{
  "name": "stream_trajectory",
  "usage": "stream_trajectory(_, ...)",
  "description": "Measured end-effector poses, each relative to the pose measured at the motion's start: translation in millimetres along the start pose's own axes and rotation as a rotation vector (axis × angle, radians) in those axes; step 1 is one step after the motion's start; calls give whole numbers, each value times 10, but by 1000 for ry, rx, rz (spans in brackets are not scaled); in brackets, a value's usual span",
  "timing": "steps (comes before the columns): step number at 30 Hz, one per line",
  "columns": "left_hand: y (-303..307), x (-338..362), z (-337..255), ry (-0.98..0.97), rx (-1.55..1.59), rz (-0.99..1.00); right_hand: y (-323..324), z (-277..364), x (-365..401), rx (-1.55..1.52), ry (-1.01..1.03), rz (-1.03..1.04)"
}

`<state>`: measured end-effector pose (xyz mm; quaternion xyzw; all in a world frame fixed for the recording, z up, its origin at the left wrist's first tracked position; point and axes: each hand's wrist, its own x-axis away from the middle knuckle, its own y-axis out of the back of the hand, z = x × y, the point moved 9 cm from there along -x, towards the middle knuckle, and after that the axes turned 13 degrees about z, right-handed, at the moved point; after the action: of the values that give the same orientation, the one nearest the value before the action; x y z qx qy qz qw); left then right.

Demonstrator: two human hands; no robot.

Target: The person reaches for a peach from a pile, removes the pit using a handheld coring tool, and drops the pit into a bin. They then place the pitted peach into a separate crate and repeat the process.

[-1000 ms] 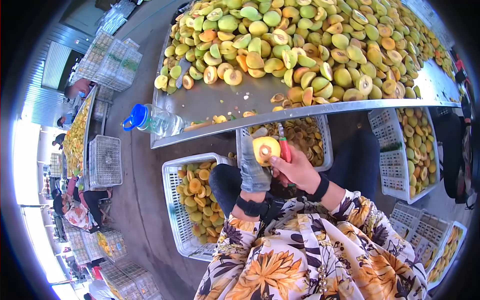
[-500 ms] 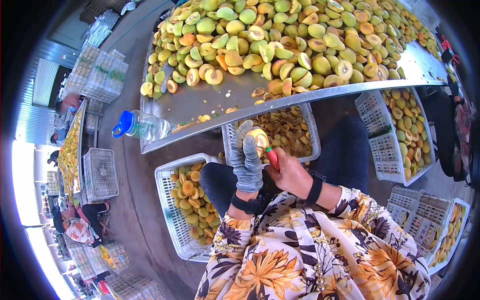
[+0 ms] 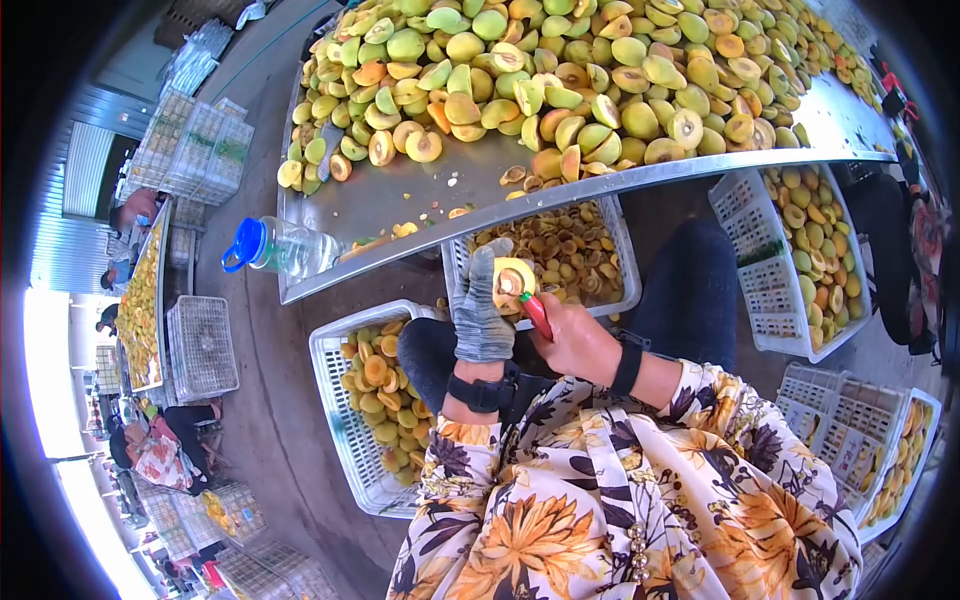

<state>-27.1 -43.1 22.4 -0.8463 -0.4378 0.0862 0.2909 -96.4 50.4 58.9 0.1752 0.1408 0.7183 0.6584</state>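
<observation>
My left hand (image 3: 479, 318), in a grey knit glove, is closed around a peach half (image 3: 517, 267) with its cut face turned toward my right side. The fruit's brown centre shows. My bare right hand (image 3: 585, 345) grips the red handle of a small pitting tool (image 3: 538, 316) with a green collar. The tool's tip meets the cut face of the fruit; its exact shape is hidden. Both hands are above my lap, close to the metal table's edge. Beneath them stands a white crate (image 3: 628, 262) with brownish pits and scraps.
A metal table (image 3: 400, 190) bears a large heap of halved peaches (image 3: 600, 90). A water bottle (image 3: 290, 248) with a blue cap lies at its left corner. Crates of halves stand left (image 3: 335, 400) and right (image 3: 750, 270) of my legs. Other people (image 3: 160, 455) sit far left.
My left hand has tilted slightly and moved a little left, showing more of the peach half's cut face. The tool in my right hand has stayed against the fruit, shifting slightly with it.
</observation>
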Motion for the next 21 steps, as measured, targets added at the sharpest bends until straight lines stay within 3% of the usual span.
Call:
stream_trajectory(4, -11, 15, -72, -200, -151, -57, 85, -37, 32, -35, -57, -72)
stream_trajectory(9, -139, 86, -127, -284, -277, -58, 85, -65, 98, -91, -87, -71)
stream_trajectory(12, -10, 62, -75, -160, -230, -66, 47, -65, 113, -66, -67, -22)
stream_trajectory(14, -58, -13, 148, 199, -35, 153, -43, -107, 94, -4, -107, 102)
stream_trajectory(18, -88, -15, 200, 380, 14, 297, -151, -162, 99, -47, -157, 187)
stream_trajectory(21, -68, 9, 166, 289, 27, 214, -100, -177, 38, -8, -61, 139)
